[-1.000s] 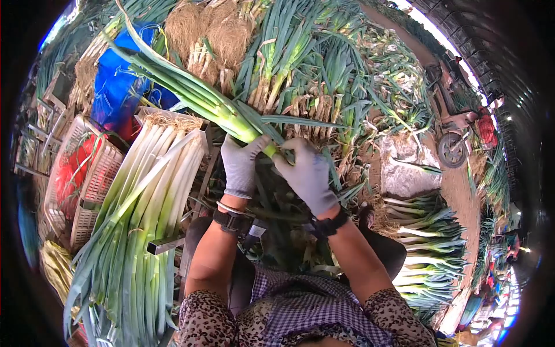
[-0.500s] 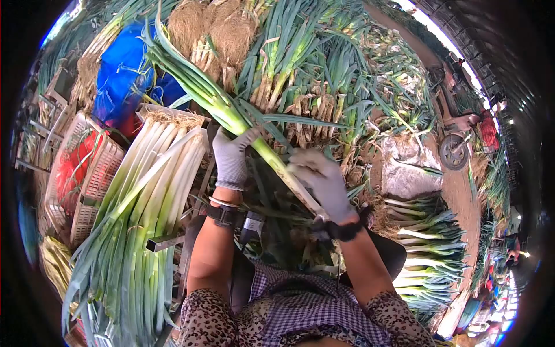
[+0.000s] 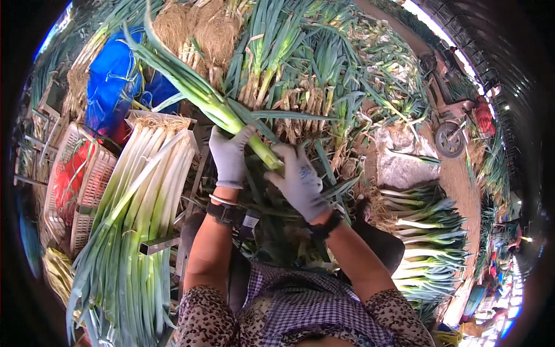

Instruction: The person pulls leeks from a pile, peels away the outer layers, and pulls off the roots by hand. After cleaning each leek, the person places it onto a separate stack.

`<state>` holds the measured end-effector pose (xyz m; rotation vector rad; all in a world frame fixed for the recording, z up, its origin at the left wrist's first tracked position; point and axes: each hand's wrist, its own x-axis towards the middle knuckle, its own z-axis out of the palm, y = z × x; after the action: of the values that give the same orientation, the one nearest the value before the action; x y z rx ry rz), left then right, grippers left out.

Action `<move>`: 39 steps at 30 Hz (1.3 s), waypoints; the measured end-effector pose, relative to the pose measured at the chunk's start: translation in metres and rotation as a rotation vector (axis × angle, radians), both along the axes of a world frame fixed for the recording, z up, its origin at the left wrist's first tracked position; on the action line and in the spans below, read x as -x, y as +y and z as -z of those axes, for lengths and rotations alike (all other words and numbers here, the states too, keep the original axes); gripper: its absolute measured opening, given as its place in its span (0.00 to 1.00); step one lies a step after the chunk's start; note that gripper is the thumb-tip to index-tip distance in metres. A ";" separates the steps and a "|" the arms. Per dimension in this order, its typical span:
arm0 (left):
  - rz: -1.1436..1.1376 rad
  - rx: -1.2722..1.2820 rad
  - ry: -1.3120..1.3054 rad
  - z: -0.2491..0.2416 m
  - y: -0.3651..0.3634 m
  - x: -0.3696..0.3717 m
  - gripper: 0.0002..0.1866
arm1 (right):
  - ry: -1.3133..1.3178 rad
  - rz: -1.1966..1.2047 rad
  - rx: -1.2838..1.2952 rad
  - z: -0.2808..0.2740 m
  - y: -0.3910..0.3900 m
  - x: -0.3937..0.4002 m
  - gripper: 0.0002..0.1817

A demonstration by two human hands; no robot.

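Observation:
A leek (image 3: 217, 107) slants across the middle of the head view, its green leaves fanning toward the upper left. My left hand (image 3: 229, 156), in a pale knit glove, is closed around its stalk. Lower down, my gloved right hand (image 3: 302, 179) grips the stalk between thumb and fingers. The leek's white root end is hidden behind that hand. Left of my arms lies a pile of cleaned leeks (image 3: 144, 191), white ends up, in a metal rack (image 3: 159, 246).
A plastic crate (image 3: 92, 191) holding red netting stands at the far left, below a blue bag (image 3: 113, 78). Unpeeled leeks (image 3: 289, 63) are heaped ahead. More leeks (image 3: 425, 243) lie in a row at right, near a pale sack (image 3: 402, 156) and a parked scooter (image 3: 451, 124).
My right hand has moved up the stalk toward my left hand and now grips it there. The lower white stalk, visible before, is out of sight. The view has shifted slightly.

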<state>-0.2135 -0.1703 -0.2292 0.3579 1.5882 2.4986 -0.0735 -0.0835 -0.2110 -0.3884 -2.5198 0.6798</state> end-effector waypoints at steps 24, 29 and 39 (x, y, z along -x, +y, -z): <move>0.057 0.114 -0.074 -0.005 -0.016 0.018 0.15 | -0.270 0.197 0.898 0.015 0.062 -0.098 0.19; 0.016 0.084 0.014 0.000 -0.013 0.014 0.15 | -0.390 -0.181 0.064 0.042 0.036 -0.120 0.24; 0.188 0.188 -0.314 0.025 0.009 -0.009 0.09 | -0.455 -0.262 0.360 -0.007 0.025 -0.064 0.17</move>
<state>-0.2043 -0.1613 -0.2545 0.0787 1.5626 2.1217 -0.0097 -0.0583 -0.2036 -0.3719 -2.9057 1.2819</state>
